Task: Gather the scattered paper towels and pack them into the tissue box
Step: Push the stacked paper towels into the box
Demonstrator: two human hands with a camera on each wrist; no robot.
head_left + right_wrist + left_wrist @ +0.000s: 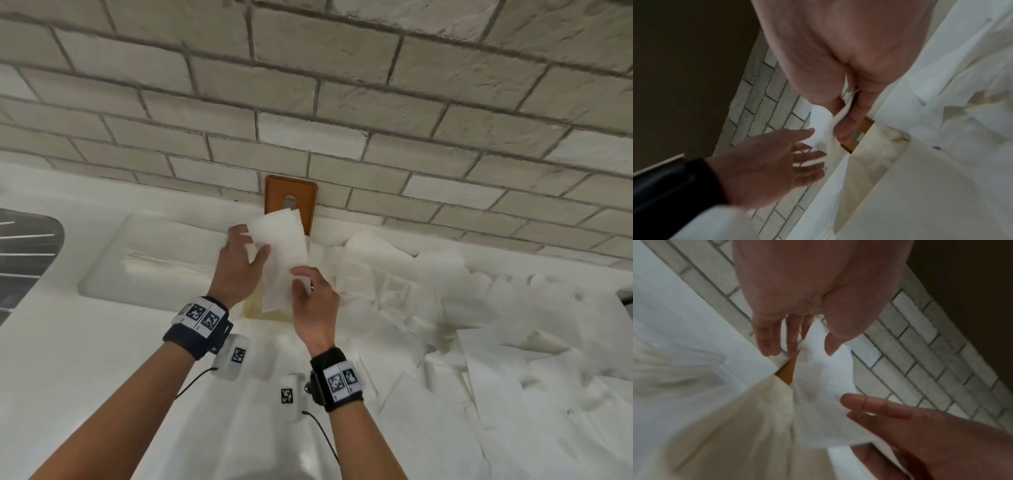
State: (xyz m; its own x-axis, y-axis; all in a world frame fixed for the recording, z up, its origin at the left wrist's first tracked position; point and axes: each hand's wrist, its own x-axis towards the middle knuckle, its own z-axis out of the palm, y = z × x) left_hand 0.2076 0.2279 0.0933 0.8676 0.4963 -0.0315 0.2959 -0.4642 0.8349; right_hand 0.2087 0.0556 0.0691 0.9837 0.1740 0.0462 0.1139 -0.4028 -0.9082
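Note:
A folded stack of white paper towels (281, 246) stands upright over the open cream tissue box (251, 310), which both hands largely hide. My left hand (246, 250) holds the stack's upper left edge, thumb in front and fingers behind. My right hand (303, 284) pinches its lower right edge. The left wrist view shows the paper towels (822, 386) passing between thumb and fingers of my left hand (799, 348). In the right wrist view my right hand (835, 123) pinches the paper towels (821, 128) just above the tissue box (869, 162).
An orange-brown lid (274, 195) with a slot leans on the brick wall (342, 102) behind the box. Several loose paper towels (479, 325) cover the white counter to the right. A shallow white recess (154, 260) lies left, and a dark surface (27, 246) at the far left.

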